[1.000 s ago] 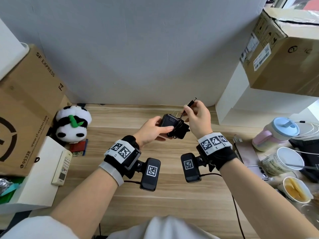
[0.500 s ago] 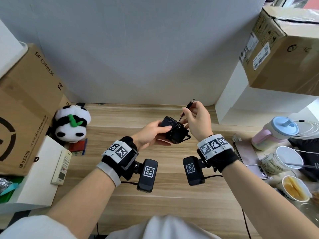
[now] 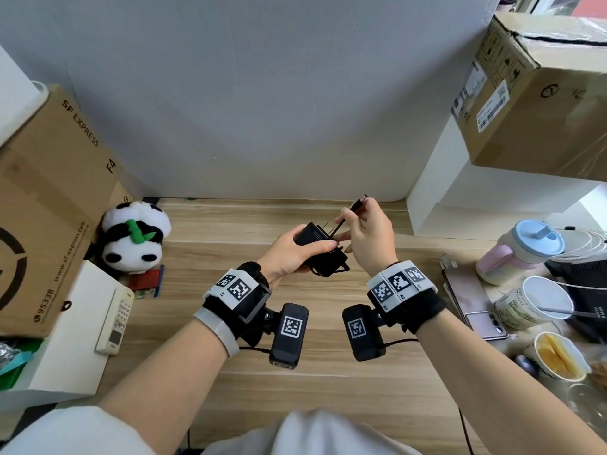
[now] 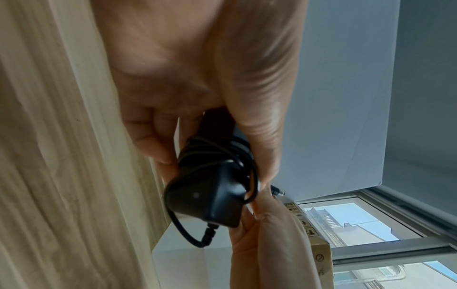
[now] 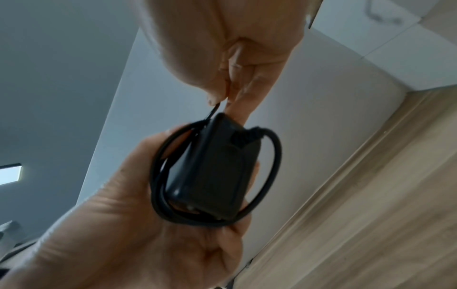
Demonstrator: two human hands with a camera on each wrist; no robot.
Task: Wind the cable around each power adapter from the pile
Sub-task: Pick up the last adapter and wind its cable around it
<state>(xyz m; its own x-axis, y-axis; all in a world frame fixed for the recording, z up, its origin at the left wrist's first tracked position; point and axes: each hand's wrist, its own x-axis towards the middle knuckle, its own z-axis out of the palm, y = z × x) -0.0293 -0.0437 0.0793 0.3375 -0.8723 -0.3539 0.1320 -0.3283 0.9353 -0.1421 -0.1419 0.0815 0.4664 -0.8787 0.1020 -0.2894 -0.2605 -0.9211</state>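
Note:
A black power adapter [image 3: 320, 249] is held above the wooden desk, with its thin black cable [image 5: 158, 176] looped round it several times. My left hand [image 3: 289, 254] grips the adapter body [image 4: 205, 195], thumb on top. My right hand [image 3: 368, 238] pinches the cable's free end just below the barrel plug [image 3: 359, 201], which points up and to the right. The short stretch of cable [image 3: 338, 226] between pinch and adapter is taut. In the right wrist view the adapter [image 5: 212, 166] fills the centre. No pile of other adapters shows.
A panda plush [image 3: 133, 238] and a brown cardboard box [image 3: 49, 205] stand at the left, with a remote [image 3: 115, 320] on a white box. At the right are a pink bottle [image 3: 519, 251], paper cups [image 3: 535, 303], a phone [image 3: 473, 307] and a white shelf [image 3: 460, 198].
The right hand has lifted the plug end a little up and to the right, drawing the last stretch of cable taut. The left hand has tilted the adapter slightly.

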